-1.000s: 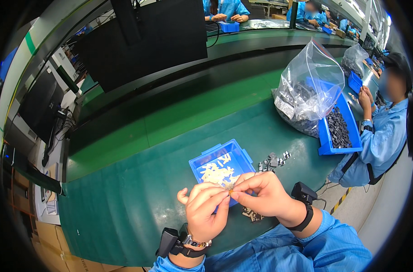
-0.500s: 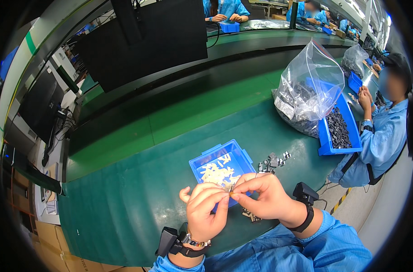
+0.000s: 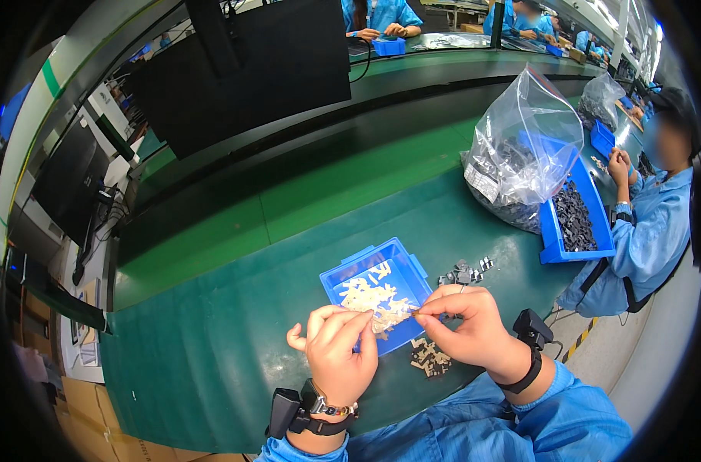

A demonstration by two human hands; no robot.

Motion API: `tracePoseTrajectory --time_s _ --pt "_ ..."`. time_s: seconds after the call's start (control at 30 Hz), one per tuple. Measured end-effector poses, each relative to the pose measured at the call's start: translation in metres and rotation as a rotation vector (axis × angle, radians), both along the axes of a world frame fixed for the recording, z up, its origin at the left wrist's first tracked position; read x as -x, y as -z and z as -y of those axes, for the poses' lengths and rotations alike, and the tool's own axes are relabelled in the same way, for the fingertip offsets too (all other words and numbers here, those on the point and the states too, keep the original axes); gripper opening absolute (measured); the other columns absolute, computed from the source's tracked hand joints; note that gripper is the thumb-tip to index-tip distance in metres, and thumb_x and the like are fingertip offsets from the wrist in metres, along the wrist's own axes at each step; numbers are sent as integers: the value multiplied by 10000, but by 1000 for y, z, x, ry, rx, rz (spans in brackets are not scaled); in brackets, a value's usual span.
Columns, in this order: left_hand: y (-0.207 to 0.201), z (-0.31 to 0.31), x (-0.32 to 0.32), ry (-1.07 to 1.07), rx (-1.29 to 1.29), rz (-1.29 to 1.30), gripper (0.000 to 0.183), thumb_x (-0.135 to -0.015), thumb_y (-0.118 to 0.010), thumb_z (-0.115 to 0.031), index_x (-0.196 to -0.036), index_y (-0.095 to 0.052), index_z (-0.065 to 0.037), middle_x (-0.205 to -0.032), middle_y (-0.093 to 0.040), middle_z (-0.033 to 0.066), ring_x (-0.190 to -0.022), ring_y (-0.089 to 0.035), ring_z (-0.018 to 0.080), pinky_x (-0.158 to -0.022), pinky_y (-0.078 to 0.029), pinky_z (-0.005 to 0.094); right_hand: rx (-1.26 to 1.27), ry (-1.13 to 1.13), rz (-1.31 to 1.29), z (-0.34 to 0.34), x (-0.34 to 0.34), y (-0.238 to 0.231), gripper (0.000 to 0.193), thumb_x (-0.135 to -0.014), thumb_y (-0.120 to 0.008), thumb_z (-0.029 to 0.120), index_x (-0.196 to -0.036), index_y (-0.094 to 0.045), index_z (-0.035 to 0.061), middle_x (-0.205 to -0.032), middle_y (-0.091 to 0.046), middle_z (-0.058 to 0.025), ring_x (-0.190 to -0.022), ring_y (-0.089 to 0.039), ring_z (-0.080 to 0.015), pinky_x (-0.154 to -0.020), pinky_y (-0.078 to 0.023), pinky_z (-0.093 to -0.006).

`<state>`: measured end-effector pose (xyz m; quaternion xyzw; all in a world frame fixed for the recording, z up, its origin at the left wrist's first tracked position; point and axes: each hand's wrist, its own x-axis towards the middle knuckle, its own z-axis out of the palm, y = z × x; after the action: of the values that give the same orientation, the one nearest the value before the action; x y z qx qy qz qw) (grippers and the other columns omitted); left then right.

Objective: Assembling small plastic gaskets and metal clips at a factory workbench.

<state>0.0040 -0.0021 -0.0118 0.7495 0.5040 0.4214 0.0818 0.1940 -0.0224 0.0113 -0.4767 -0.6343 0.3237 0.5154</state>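
Note:
A shallow blue tray (image 3: 406, 334) holds a heap of small cream plastic pieces (image 3: 366, 296). Over its near left side is my left hand (image 3: 339, 353), thumb and forefinger pinched together; whatever lies between them is too small or hidden to make out. My right hand (image 3: 473, 329) pinches a tiny dark piece (image 3: 416, 313) above the tray's right edge. The fingertips of the two hands are apart. On the table just below the right hand's fingers lies a small pile of cream-and-black pieces (image 3: 429, 359). Several dark grey pieces (image 3: 463, 273) are scattered beyond that hand.
At the right stand a long blue bin (image 3: 549, 245) of small black parts and a clear plastic bag (image 3: 512, 173) of dark parts. A co-worker (image 3: 662, 208) sits beyond them. A black panel (image 3: 242, 77) hangs over the far left of the green table (image 3: 212, 331).
My hands were together at the fingertips and have drawn apart, the left shifting left and the right moving right and slightly away. The cream-and-black pile shows more fully.

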Motion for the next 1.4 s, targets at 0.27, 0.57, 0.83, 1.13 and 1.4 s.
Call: tracePoseTrajectory --time_s 0.27,0.57,0.83,1.13,1.4 --pt "-8 5 0 228 43 121 142 -757 -707 -53 -886 -750 -96 -860 -709 -3 -936 -621 205 -963 -257 413 -334 36 311 1 10 2 164 -712 -729 -17 -865 -707 35 -787 -658 -68 -661 -633 -227 -595 -507 -327" --pt "-5 3 4 315 92 240 158 -751 -721 -40 -907 -738 -56 -881 -721 26 -945 -625 223 -921 -324 378 -403 -18 411 2 14 -1 182 -729 -755 10 -905 -715 33 -828 -661 -62 -708 -633 -220 -617 -516 -314" --pt "-6 3 3 421 95 203 182 -723 -735 -47 -905 -742 -53 -868 -710 24 -941 -618 234 -904 -332 387 -15 -85 -35 8 10 0 100 -820 -709 -33 -919 -712 -15 -844 -704 -110 -748 -683 -212 -674 -533 -285" --pt "-4 2 5 294 45 190 264 -672 -717 -69 -936 -715 -56 -843 -716 30 -950 -604 245 -948 -306 400 -56 184 81 9 -28 9 59 -824 -708 -19 -868 -670 -8 -808 -667 -115 -717 -640 -228 -663 -503 -308" --pt "-2 2 1 255 52 176 208 -710 -702 -42 -917 -712 -57 -839 -720 33 -941 -610 238 -929 -326 384 -61 357 726 1 -114 28 420 -747 -667 -75 -1151 -624 35 -955 -677 -126 -914 -637 -343 -830 -510 -414"
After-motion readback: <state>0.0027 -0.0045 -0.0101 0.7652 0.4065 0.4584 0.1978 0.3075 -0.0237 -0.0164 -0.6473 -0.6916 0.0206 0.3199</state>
